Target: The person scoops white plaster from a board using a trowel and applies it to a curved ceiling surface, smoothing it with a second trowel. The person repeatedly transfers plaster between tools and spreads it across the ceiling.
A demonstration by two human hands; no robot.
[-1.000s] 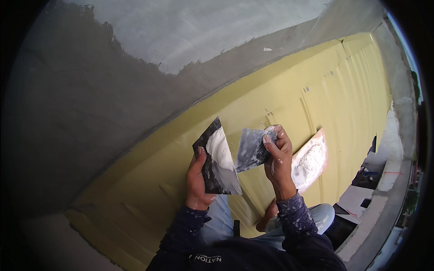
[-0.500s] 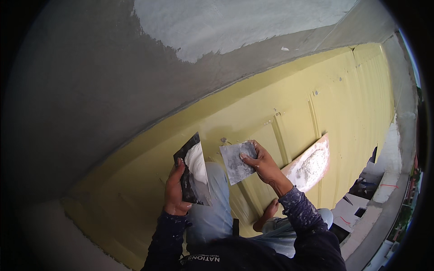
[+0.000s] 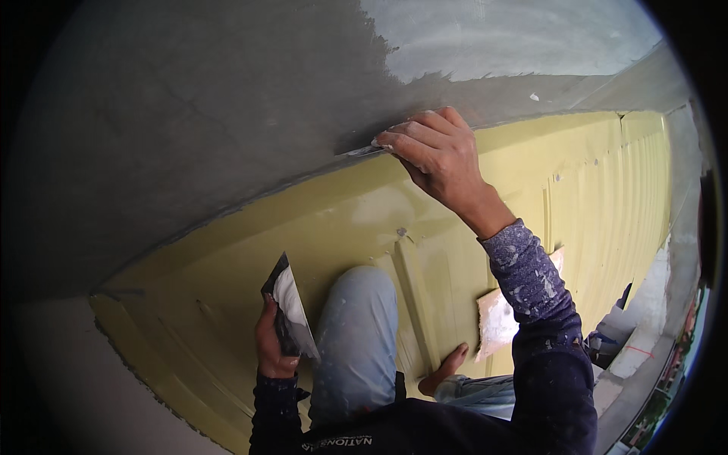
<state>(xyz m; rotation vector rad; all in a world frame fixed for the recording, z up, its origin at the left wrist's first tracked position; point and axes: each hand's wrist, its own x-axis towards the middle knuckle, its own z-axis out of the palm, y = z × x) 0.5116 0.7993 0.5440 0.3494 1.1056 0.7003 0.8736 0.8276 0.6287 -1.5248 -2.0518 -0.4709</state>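
Note:
Low at the centre, my left hand [image 3: 269, 341] is closed on a dark, flat scraper blade [image 3: 298, 326] loaded with white putty [image 3: 287, 292]. My right hand [image 3: 432, 159] is raised with fingers closed on a thin grey blade [image 3: 356, 152], mostly hidden by them. That blade lies against the grey rendered wall [image 3: 197, 106] along its seam with the yellow ribbed metal sheet [image 3: 462, 227]. Part of the wall higher up carries a lighter coat [image 3: 493, 42].
A pale board [image 3: 497, 322] with white material on it lies on the sheet, partly behind my right arm. My bent knee [image 3: 356, 311] and bare foot [image 3: 447, 371] rest there too. At the right, a concrete ledge [image 3: 637, 360] borders a drop with greenery beyond.
My right hand has risen from beside the loaded blade to the grey wall, taking the thin blade with it. My left hand has moved left, still holding its blade.

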